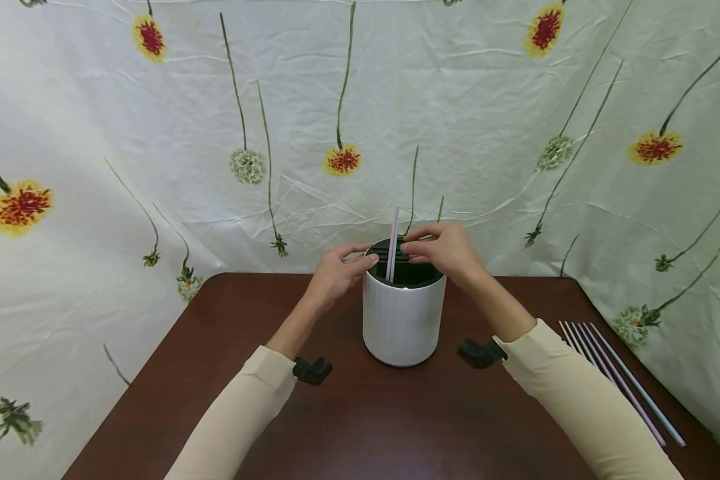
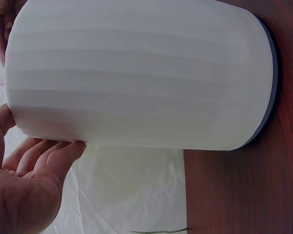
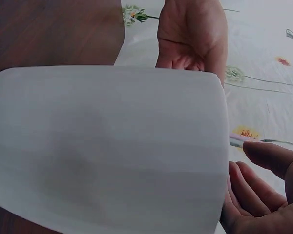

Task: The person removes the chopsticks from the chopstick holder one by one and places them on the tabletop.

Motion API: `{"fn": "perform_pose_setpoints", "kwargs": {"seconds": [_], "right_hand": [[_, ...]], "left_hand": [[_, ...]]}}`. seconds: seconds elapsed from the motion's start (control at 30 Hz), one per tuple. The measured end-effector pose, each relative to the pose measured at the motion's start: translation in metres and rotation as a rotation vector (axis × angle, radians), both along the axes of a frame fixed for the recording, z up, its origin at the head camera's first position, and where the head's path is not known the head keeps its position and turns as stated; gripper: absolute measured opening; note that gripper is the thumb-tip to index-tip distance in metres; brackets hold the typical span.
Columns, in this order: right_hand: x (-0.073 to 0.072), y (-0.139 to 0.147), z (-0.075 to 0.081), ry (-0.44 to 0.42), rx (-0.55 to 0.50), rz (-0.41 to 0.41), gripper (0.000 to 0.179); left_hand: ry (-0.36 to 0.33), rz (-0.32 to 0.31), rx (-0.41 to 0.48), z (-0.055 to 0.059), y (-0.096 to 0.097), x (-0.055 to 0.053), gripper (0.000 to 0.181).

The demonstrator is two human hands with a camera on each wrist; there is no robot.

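A white round container (image 1: pixel 403 323) with a dark inside stands upright on the table. A thin two-toned pink and pale straw (image 1: pixel 393 243) leans up from its opening; whether it is one straw or two together, I cannot tell. My left hand (image 1: pixel 338 270) holds the container's left side, its thumb on the rim and fingers along the outer wall. Over the right part of the opening is my right hand (image 1: pixel 444 252), its fingertips close beside the straw. In the right wrist view, a gap shows between that hand's thumb (image 3: pixel 268 155) and fingers; some fingertips are hidden behind the container.
Several thin straws in pale and pink tones (image 1: pixel 621 380) lie side by side at the right edge of the dark brown table (image 1: pixel 396 427). A white cloth with printed flowers (image 1: pixel 468 133) hangs behind and around the table.
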State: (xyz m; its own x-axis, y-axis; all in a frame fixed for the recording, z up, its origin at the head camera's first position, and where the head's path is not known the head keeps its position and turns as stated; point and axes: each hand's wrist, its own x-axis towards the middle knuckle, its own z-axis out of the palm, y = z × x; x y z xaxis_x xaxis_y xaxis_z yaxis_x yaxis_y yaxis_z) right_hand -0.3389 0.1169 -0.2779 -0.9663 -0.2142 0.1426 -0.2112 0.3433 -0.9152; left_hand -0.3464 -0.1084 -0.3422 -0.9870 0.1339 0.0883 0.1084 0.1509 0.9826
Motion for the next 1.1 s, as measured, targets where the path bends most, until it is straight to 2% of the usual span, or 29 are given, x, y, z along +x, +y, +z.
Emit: {"fn": "perform_pose_setpoints", "kwargs": {"seconds": [0.33, 0.6, 0.77, 0.93, 1.1], "right_hand": [[-0.001, -0.017, -0.009, -0.019, -0.045, 0.013, 0.026], [0.000, -0.021, -0.012, 0.018, -0.020, -0.008, 0.021], [-0.001, -0.022, -0.013, 0.007, -0.032, -0.020, 0.021], [-0.001, -0.021, -0.013, -0.016, -0.064, -0.025, 0.023], [-0.001, -0.017, -0.004, -0.050, -0.123, -0.018, 0.025]], "left_hand": [[-0.001, -0.003, 0.009, 0.000, 0.000, 0.000, 0.048], [-0.010, 0.004, 0.015, 0.000, -0.002, 0.000, 0.048], [-0.006, 0.000, 0.020, 0.000, -0.002, -0.001, 0.047], [-0.017, -0.008, 0.028, -0.001, -0.001, -0.001, 0.048], [-0.027, -0.014, 0.032, -0.001, 0.001, -0.002, 0.049]]}}
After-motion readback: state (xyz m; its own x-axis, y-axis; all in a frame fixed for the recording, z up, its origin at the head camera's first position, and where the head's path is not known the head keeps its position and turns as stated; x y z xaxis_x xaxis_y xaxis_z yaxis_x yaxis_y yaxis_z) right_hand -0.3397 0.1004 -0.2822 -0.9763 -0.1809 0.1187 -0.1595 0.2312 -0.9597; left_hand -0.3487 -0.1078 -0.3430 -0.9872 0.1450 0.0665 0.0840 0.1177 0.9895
